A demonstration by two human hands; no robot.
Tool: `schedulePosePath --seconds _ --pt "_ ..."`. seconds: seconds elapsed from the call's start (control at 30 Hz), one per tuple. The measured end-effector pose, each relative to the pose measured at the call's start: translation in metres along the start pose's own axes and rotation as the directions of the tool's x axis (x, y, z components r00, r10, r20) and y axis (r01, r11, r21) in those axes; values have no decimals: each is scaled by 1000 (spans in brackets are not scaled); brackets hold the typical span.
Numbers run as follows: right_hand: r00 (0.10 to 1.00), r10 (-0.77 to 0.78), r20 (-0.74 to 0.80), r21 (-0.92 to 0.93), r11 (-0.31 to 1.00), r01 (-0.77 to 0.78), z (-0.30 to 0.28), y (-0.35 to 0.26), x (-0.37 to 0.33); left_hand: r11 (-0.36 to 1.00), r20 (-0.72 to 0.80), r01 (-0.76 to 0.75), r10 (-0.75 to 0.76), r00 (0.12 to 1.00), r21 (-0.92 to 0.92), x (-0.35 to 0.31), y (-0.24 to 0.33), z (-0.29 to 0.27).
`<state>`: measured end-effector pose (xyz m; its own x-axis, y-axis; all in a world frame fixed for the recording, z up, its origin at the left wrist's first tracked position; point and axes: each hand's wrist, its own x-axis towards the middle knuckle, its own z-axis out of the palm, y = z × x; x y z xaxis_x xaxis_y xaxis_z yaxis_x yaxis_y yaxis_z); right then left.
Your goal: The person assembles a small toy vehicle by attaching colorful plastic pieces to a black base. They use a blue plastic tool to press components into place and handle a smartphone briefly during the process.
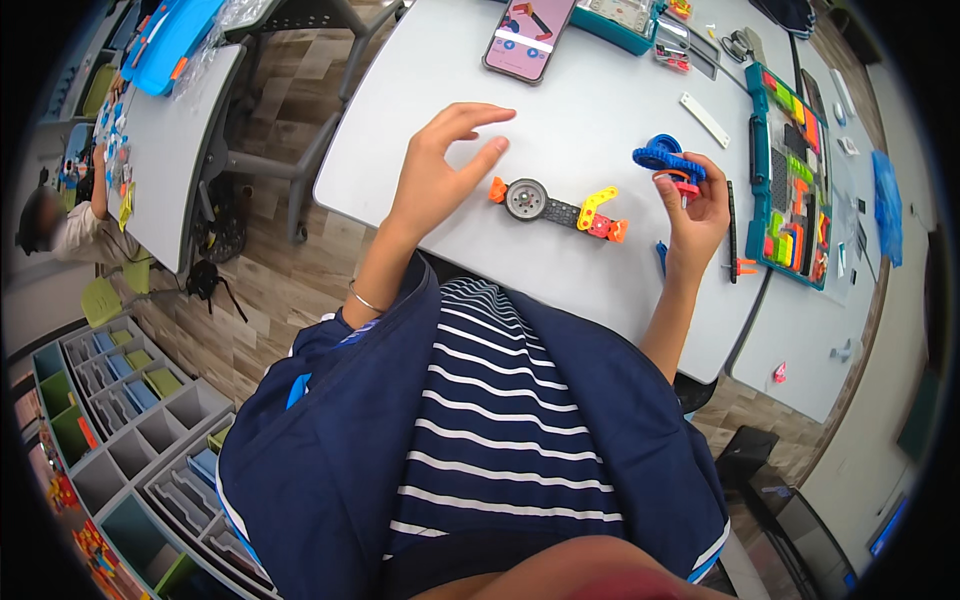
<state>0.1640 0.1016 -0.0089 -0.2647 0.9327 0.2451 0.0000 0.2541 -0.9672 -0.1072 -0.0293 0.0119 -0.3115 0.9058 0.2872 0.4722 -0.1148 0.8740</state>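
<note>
My left hand (440, 165) hangs spread; my right hand (704, 217) pinches blue gears (657, 158). A wheeled build (560, 210) lies between, a phone (527, 38) far, a parts case (760, 165) right.

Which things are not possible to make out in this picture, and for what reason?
- Head view: gripped part of the blue gear piece, hidden by the right hand.
- Head view: far end of the phone, cut off by the upper edge.
- Head view: small pieces in the teal case, too small to identify.
</note>
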Motion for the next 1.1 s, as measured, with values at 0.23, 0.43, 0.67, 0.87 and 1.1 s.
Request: schedulePosePath --seconds 0.23,0.43,0.67,0.87,1.1 --pt "975 -150 161 5 988 151 51 -25 -17 940 260 -3 97 961 -340 -2 27 15" --pt "988 -153 22 -137 978 155 48 -21 -3 986 -20 -170 169 985 -5 62 -27 0" --pt "995 -101 -15 -141 985 98 46 -12 -4 735 -104 -173 315 943 656 111 -112 17" --pt "997 -72 -2 -145 987 71 47 -12 -4 722 -74 -184 310 948 667 108 -110 24" --pt "997 -83 3 -142 986 83 47 -9 -4 728 -81 -166 292 953 665 107 -110 28"
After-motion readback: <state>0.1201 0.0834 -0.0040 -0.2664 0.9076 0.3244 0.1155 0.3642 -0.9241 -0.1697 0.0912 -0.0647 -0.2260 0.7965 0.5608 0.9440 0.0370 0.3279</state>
